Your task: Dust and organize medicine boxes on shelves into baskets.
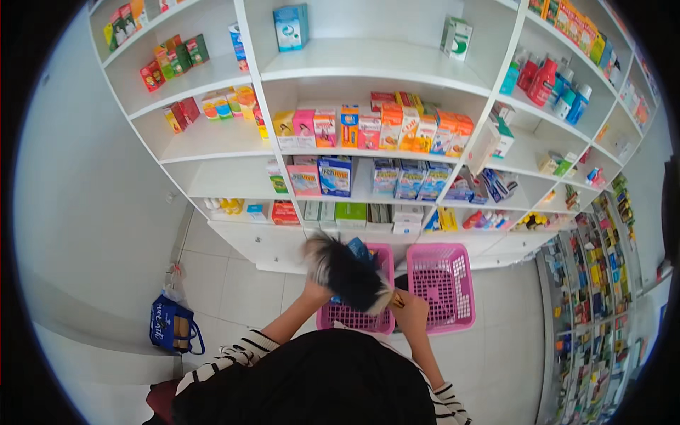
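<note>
My right hand (413, 313) is closed around the handle of a feather duster (350, 276) with black and pale feathers. Its head reaches up and left from my fist, its tip blurred. My left hand (317, 290) is at the left side of the feathers; they cover its fingers, so I cannot tell whether it grips anything. Below the duster stands a pink plastic basket (391, 265) with blue packages (360, 248) partly visible inside. Another pink basket (470, 297) stands to its right, its slatted bottom showing.
White shelving (372, 74) rises ahead, stocked with medicine boxes (390, 125), milk cartons (336, 176) and bottles (543, 81). Drawers (276, 249) run along its base. A blue bag (172, 325) rests on the tiled floor at left. A stocked glass display case (589, 297) lines the right.
</note>
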{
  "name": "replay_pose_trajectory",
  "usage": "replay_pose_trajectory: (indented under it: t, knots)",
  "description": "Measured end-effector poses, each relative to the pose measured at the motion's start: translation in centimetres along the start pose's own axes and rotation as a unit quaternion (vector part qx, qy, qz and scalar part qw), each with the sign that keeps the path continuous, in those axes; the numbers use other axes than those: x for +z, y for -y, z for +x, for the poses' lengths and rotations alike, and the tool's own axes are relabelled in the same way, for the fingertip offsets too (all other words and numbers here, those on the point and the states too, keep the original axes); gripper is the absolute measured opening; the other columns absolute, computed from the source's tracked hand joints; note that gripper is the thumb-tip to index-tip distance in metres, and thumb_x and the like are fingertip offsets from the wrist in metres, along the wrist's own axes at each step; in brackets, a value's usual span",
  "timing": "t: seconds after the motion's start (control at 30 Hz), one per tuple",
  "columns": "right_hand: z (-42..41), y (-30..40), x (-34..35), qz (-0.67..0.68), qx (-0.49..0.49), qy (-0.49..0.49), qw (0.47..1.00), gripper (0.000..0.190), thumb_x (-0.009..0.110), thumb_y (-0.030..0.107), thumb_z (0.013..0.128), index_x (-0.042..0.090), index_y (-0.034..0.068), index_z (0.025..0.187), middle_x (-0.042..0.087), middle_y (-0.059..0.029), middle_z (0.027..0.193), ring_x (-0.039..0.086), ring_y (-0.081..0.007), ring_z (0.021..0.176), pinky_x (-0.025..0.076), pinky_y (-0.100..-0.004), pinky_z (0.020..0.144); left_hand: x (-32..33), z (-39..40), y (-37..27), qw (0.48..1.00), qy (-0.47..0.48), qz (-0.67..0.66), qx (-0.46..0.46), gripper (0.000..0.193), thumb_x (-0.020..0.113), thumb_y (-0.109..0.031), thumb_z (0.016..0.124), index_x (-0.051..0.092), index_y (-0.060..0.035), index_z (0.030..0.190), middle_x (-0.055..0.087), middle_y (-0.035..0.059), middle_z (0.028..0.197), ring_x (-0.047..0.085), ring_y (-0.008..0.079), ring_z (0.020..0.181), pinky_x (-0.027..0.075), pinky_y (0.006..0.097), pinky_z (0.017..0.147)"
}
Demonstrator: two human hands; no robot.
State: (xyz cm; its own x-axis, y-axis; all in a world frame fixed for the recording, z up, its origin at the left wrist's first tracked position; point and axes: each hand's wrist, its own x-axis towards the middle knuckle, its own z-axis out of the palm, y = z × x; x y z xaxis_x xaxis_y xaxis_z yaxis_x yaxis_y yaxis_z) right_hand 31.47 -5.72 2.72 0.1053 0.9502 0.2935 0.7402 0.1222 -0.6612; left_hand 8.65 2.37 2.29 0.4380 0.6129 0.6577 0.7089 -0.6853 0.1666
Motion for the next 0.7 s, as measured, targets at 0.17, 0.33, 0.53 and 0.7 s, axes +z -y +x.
replay_pose_trajectory:
  t: [0.17,0.33,0.53,0.7]
  knots:
    - [0.3,-1.7,0.5,0.060,0.113,-0.079,0.989,0.020,0.065,0.018,0.075,0.058,-0.001,0.077,0.053,-0.0178,0.059,0.055,-0.0313,0.052,0.039,-0.0354,0.049,-3.8,5.2,-0.4,0.961,-0.100,-0.154,-0.207,0.071,0.077,-0.022,0.060,0.043,-0.0027,0.120,0.056,0.0182,0.107,0.058,0.0346,0.095,0.047,0.0394,0.081]
    - [-0.9,-0.6,-0.2,0.061,0.107,-0.046,0.991,0.018,0.065,0.016,0.074,0.058,0.000,0.080,0.052,-0.0198,0.061,0.052,-0.0375,0.055,0.040,-0.0365,0.050,-9.7,16.9,4.2,0.927,-0.320,-0.158,-0.116,0.086,0.079,-0.014,0.064,0.022,0.0006,0.126,0.042,0.0200,0.120,0.049,0.0272,0.107,0.039,0.0376,0.093]
    - [-2.2,-1.5,0.5,0.104,0.116,-0.047,0.987,0.021,0.066,0.018,0.074,0.057,-0.001,0.077,0.049,-0.0173,0.056,0.045,-0.0314,0.048,0.038,-0.0346,0.048,-17.3,28.2,9.0,0.915,-0.381,-0.088,-0.101,0.086,0.075,-0.021,0.069,0.017,-0.0019,0.129,0.042,0.0255,0.119,0.049,0.0346,0.109,0.041,0.0369,0.089]
    - [-2.9,-3.1,0.7,0.100,0.114,-0.062,0.987,0.022,0.068,0.020,0.073,0.058,0.001,0.075,0.048,-0.0152,0.053,0.046,-0.0287,0.045,0.036,-0.0347,0.047,-17.3,33.2,13.5,0.931,-0.334,-0.085,-0.121,0.079,0.070,-0.021,0.072,0.022,0.0029,0.130,0.042,0.0271,0.123,0.051,0.0400,0.104,0.043,0.0378,0.088]
